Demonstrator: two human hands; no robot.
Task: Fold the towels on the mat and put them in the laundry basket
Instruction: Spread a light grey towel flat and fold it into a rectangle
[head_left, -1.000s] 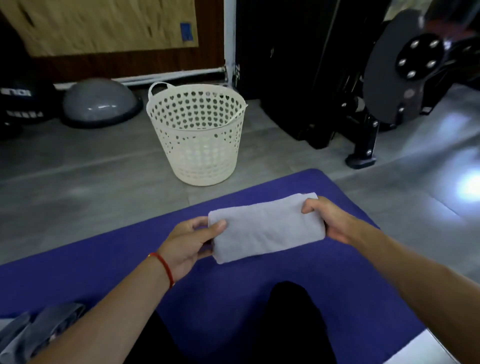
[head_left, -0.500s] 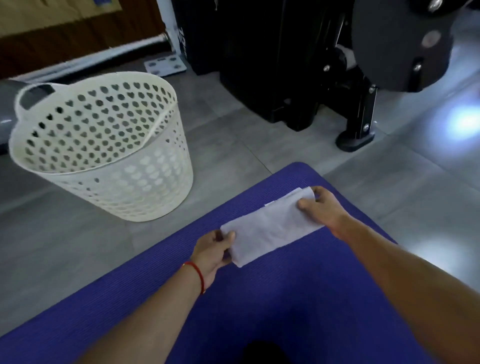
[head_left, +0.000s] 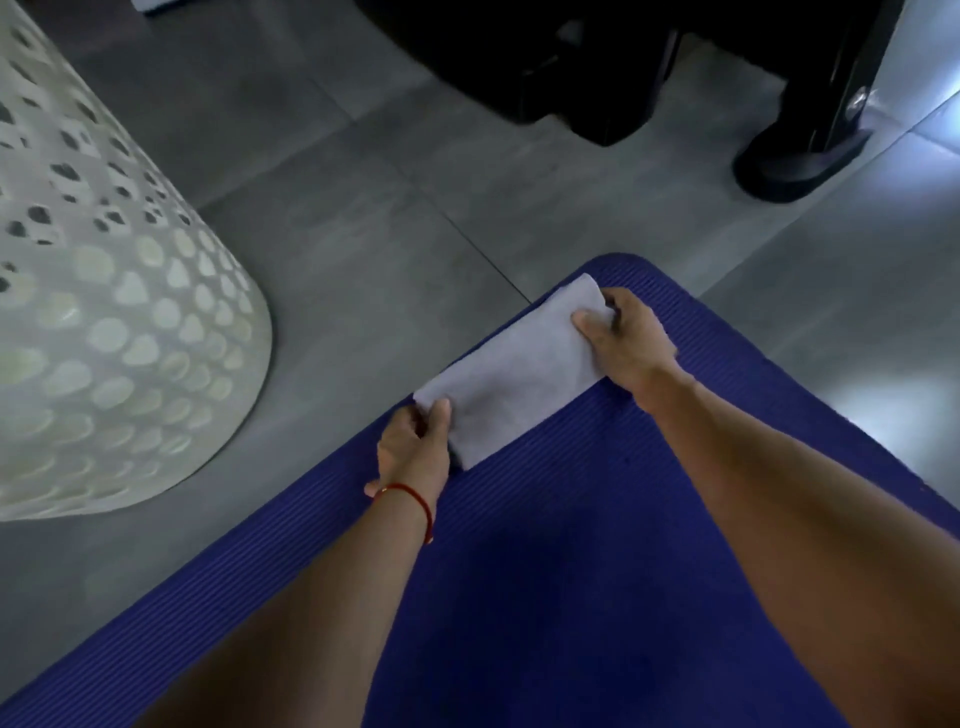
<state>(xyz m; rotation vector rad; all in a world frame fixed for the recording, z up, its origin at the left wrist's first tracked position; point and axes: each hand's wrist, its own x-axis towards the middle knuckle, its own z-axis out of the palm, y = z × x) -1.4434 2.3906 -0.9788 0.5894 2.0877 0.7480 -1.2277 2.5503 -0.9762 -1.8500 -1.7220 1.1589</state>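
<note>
- Left hand (head_left: 413, 452) pinches the near end of the folded towel (head_left: 514, 371), thumb on top.
- Right hand (head_left: 626, 338) grips the far end, thumb on top.
- Towel is held over the mat (head_left: 597, 545), by its far corner.
- Basket (head_left: 104, 312) stands on the floor left of the mat.

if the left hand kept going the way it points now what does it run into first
Beyond the towel it grips, the left hand points up over the mat edge onto bare grey floor. The laundry basket sits off to its left; depth is unclear.
</note>
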